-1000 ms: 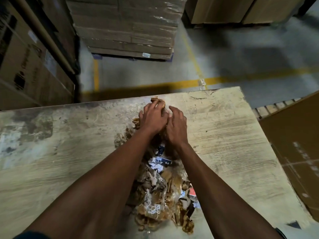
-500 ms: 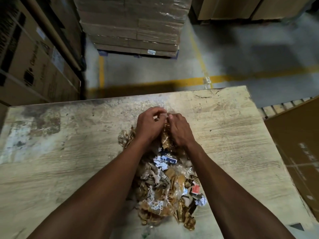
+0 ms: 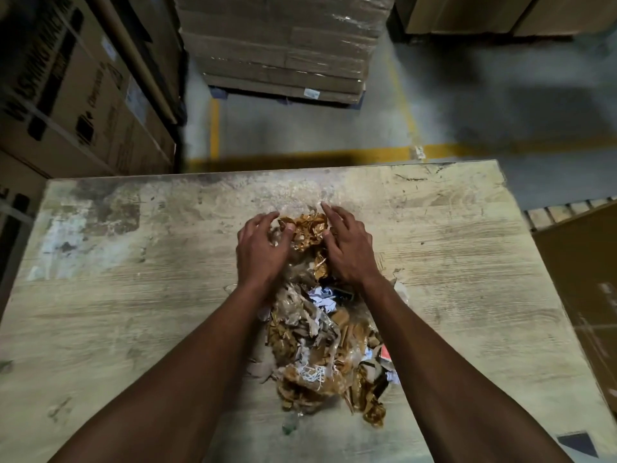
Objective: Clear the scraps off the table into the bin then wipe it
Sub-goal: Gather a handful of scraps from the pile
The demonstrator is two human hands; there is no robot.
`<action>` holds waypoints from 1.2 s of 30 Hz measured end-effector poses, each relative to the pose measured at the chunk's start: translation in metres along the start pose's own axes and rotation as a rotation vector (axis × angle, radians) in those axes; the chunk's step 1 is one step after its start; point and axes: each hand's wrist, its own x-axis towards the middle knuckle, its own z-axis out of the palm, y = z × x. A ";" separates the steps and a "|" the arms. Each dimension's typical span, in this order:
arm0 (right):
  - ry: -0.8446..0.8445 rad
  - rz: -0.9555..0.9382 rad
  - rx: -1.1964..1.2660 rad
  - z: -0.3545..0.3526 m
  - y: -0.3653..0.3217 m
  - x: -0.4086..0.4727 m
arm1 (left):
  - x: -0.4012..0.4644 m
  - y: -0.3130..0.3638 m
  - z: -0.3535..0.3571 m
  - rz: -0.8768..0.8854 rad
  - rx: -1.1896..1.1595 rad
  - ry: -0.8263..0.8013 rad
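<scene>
A pile of scraps (image 3: 320, 345), brown tape, clear plastic film, white paper bits and string, lies in a strip down the middle of the worn wooden table (image 3: 467, 279). My left hand (image 3: 262, 250) and my right hand (image 3: 347, 252) sit on either side of the pile's far end, fingers spread and relaxed. Between them lies a crumpled golden-brown wad (image 3: 305, 228). Both palms rest against the scraps; neither hand grips anything. No bin shows in this view.
Stacked cardboard cartons (image 3: 73, 95) stand left of the table. A wrapped pallet of boxes (image 3: 283, 48) stands across the aisle on the grey floor with yellow lines. A brown carton (image 3: 581, 295) and a slatted pallet edge sit at the right.
My hands had been closed together over the far end of the pile. They have come apart and the fingers have spread, uncovering the brown wad between them.
</scene>
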 end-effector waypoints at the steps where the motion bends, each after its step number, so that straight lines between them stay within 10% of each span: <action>1: -0.010 -0.007 -0.009 0.002 -0.001 0.000 | -0.003 0.000 0.005 0.013 -0.020 -0.019; 14: -0.048 -0.037 -0.046 0.015 -0.007 -0.006 | -0.001 0.017 0.022 0.083 -0.222 -0.106; 25: -0.026 -0.010 -0.045 0.022 -0.001 -0.005 | -0.030 -0.029 -0.015 -0.041 0.079 0.215; 36: 0.039 -0.028 -0.009 0.027 0.001 -0.007 | -0.023 -0.001 0.035 0.104 -0.062 0.067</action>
